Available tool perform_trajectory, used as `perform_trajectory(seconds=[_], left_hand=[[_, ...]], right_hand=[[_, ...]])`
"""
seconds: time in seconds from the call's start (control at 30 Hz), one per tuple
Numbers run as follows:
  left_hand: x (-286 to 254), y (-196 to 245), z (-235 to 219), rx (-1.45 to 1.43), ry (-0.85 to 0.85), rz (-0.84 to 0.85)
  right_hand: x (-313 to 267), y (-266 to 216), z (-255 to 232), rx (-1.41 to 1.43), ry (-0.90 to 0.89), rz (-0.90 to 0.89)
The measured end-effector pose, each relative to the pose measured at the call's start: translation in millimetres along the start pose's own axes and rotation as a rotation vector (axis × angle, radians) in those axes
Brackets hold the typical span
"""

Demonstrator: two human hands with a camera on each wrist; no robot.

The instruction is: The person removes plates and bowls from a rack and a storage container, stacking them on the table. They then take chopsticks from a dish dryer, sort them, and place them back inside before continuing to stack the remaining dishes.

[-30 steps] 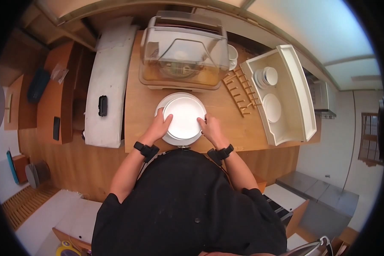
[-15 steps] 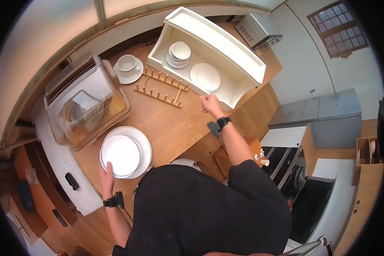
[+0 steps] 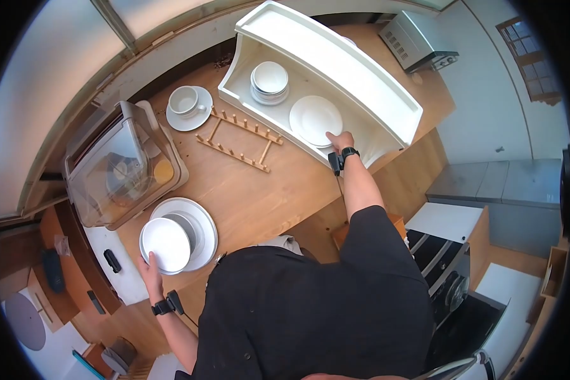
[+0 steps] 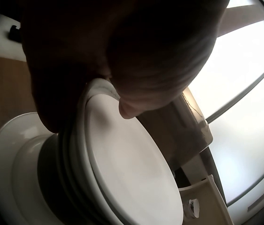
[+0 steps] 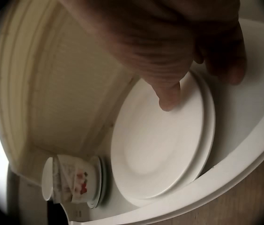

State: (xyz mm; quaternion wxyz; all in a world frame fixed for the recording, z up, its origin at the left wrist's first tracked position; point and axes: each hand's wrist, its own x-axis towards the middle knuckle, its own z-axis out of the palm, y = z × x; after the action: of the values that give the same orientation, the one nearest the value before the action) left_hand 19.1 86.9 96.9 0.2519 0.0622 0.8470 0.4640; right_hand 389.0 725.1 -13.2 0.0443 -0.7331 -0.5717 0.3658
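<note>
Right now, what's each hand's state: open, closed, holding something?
Left hand: closed, holding a stack of white dishes.
Right hand: open, over the edge of the top plate in the white bin; contact unclear.

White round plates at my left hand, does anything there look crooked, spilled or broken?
The stack of smaller round white plates in your left hand is off-centre over the large round white plate, so it looks askew. I see no spill or breakage.

The stacked dishes (image 4: 132, 164) run off the left wrist view's bottom.
</note>
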Motion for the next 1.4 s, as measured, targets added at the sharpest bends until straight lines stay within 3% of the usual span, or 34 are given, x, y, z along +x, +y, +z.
perform_trajectory(seconds=[0.07, 0.2, 0.33, 0.4, 0.57, 0.7, 0.77, 0.9, 0.97, 1.0, 1.03, 1.1, 1.2, 1.3, 1.33, 1.4], left_hand=[[-6, 8, 5, -0.005, 0.019, -0.010], [-8, 8, 8, -0.007, 0.042, -0.027], [5, -30, 1, -0.025, 0.075, -0.036], [0, -16, 1, 0.089, 0.084, -0.100], [-2, 1, -2, 0.045, -0.003, -0.041], [-3, 3, -3, 0.036, -0.035, 0.015], [-3, 4, -4, 0.033, -0.043, 0.021], [-7, 4, -7, -0.007, -0.062, 0.039], [-7, -1, -9, -0.032, -0.078, 0.050], [-7, -3, -10, -0.036, -0.091, 0.036], [-5, -6, -11, -0.041, -0.108, 0.024], [-1, -10, -12, -0.025, -0.117, 0.040], [-3, -3, -12, -0.030, -0.127, 0.077], [2, -5, -11, -0.076, -0.125, 0.121], [4, -7, -9, -0.101, -0.116, 0.128], [5, -7, -8, -0.128, -0.111, 0.127]], right_hand=[[13, 7, 13, 0.177, 0.031, 0.040], [35, 22, 15, 0.427, -0.080, 0.013], [49, 28, 11, 0.353, -0.051, -0.018], [51, 31, 5, 0.302, -0.099, -0.057], [29, 13, -2, 0.273, 0.050, -0.069], [17, -3, -15, -0.129, 0.070, -0.111], [17, -4, -9, -0.197, 0.137, -0.155], [38, 10, 10, -0.302, 0.077, -0.214], [124, 59, 39, -0.108, 0.008, -0.104], [133, 64, 42, 0.040, -0.070, -0.022], [110, 52, 38, 0.271, -0.138, 0.148], [69, 30, 15, 0.295, -0.202, 0.174], [23, 1, 0, 0.173, -0.151, 0.212], [67, 36, -9, 0.586, -0.214, 0.170], [44, 22, -28, 0.594, -0.332, 0.133], [41, 30, -40, 0.629, -0.314, 0.120]])
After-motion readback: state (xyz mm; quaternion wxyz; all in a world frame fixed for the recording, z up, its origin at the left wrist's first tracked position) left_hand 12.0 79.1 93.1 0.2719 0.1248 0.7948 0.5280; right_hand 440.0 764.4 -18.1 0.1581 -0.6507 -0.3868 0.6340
